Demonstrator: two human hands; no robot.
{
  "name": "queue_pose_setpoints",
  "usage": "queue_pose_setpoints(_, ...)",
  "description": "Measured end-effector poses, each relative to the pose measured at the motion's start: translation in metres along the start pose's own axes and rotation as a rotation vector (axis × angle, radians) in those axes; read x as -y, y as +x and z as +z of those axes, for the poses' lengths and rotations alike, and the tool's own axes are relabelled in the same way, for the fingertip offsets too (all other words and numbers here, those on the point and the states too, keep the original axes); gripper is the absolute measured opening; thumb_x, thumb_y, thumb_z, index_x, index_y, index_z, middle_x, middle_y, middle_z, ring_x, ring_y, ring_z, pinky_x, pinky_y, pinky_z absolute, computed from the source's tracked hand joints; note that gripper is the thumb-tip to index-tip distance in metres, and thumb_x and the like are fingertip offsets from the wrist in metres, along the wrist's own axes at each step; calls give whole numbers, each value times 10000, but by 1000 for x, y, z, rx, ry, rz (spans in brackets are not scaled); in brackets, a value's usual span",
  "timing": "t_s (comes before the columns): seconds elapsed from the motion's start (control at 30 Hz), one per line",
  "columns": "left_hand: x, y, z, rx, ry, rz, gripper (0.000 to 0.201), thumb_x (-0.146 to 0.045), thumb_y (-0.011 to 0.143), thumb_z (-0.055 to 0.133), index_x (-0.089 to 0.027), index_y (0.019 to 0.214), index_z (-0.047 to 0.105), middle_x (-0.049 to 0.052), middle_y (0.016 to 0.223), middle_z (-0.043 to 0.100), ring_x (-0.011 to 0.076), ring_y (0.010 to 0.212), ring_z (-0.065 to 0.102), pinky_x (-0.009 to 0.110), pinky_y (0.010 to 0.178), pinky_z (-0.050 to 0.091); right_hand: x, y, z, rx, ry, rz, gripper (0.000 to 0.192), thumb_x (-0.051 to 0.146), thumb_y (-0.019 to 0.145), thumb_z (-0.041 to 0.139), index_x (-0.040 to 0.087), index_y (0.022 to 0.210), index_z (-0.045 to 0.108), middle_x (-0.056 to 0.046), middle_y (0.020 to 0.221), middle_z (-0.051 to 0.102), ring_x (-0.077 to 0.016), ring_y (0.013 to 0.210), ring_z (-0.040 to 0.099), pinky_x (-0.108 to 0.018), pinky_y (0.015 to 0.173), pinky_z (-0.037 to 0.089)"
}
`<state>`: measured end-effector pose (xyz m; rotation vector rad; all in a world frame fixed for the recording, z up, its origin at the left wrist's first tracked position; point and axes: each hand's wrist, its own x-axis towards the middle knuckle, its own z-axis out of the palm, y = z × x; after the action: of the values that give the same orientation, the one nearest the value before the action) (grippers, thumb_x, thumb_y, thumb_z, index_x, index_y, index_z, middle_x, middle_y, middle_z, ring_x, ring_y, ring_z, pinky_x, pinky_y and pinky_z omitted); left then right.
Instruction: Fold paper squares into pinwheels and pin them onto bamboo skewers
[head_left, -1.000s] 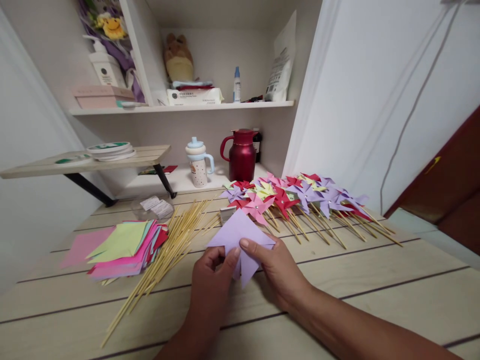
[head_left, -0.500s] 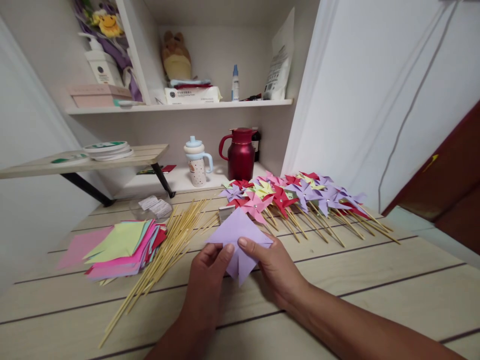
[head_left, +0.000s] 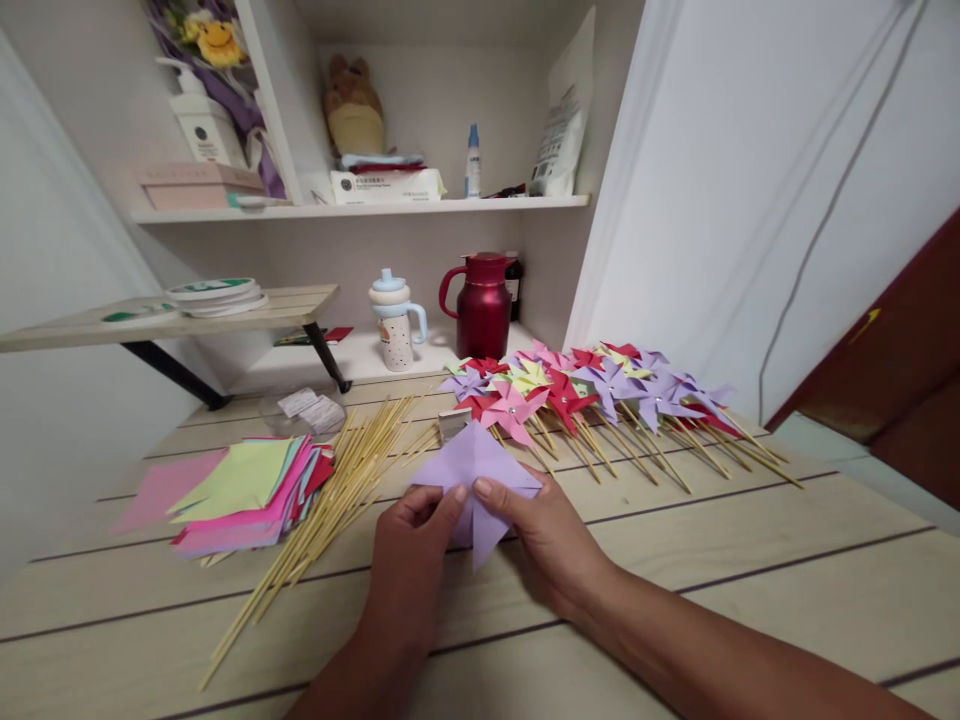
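A pale plank table (head_left: pixel 750 560) fills the lower frame below white shelves. At lower centre, the left hand (head_left: pixel 409 545) and right hand (head_left: pixel 551 540) both pinch one lilac paper square (head_left: pixel 476 470); compared with a second ago its flaps sit folded a little tighter toward the middle. One paper stack (head_left: pixel 247 490) lies left, one skewer bundle (head_left: pixel 330 510) beside it, and finished pinwheels (head_left: pixel 592 390), too overlapped to count, upper right.

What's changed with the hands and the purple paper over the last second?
Very little. Both hands, left hand and right hand, keep pinching the purple paper, which has shifted slightly up and away and looks folded a bit tighter. The sticks, paper stack and pinwheels lie as before.
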<state>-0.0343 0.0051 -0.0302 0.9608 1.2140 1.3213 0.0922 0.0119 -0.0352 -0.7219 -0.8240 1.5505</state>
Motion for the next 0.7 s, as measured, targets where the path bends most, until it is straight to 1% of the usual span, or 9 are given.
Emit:
queue_pose_setpoints(0.13,0,4,-5,-39,-22,-9,256,-382,647,780,-137,662,710,10,646,660,125,604,518,241,598,412,3,2,-3,-21,1,33,268,419,830,691,211,991,638,-3,807,697,-135,674,607,-244,632,465)
queue_pose_setpoints(0.17,0,5,-7,-49,-45,-12,259,-384,649,779,-135,674,713,14,661,666,128,615,523,243,607,414,4,3,-4,-23,-19,17,271,440,859,651,230,1028,619,2,834,697,-137,700,618,-247,653,471)
queue_pose_setpoints(0.23,-4,9,-12,-72,-113,-8,268,-388,652,778,-131,699,718,21,687,673,133,639,537,248,625,420,7,4,-6,-7,-101,-26,337,467,902,580,266,1170,548,-12,910,705,-166,789,655,-298,754,490)
queue_pose_setpoints(0.3,-10,13,-18,-100,-223,7,260,-371,646,788,-130,705,713,18,693,668,132,650,544,248,635,426,9,3,-8,44,-211,-83,450,478,935,512,290,1331,408,-36,945,710,-202,847,683,-387,869,474)
queue_pose_setpoints(0.33,-14,14,-21,-114,-281,20,251,-360,640,795,-132,692,703,13,688,662,128,650,544,245,634,428,9,2,-9,78,-273,-121,508,463,939,512,305,1386,330,-47,993,705,-209,864,688,-416,904,462)
queue_pose_setpoints(0.4,-20,17,-27,-140,-372,50,243,-343,632,804,-139,672,680,5,696,658,124,659,553,238,633,434,8,-1,-10,170,-417,-201,621,396,923,561,342,1437,216,-71,1130,666,-208,873,689,-441,911,466)
queue_pose_setpoints(0.43,-23,18,-30,-152,-402,58,240,-338,631,806,-141,682,678,6,716,665,125,675,563,235,638,439,7,-3,-10,211,-503,-241,645,355,919,573,363,1442,197,-79,1205,630,-201,882,685,-437,902,476)
queue_pose_setpoints(0.53,-26,18,-33,-148,-439,60,229,-330,654,794,-146,743,694,6,754,674,127,699,574,230,645,446,4,-7,-10,289,-756,-411,572,238,932,536,391,1417,275,-70,1280,584,-167,863,677,-402,888,491)
queue_pose_setpoints(0.7,-21,9,-27,-36,-424,33,226,-348,681,771,-140,723,692,25,735,661,145,696,561,251,647,448,5,-4,-11,331,-975,-613,424,114,910,502,326,1277,507,-47,1180,622,-139,797,655,-299,762,522)
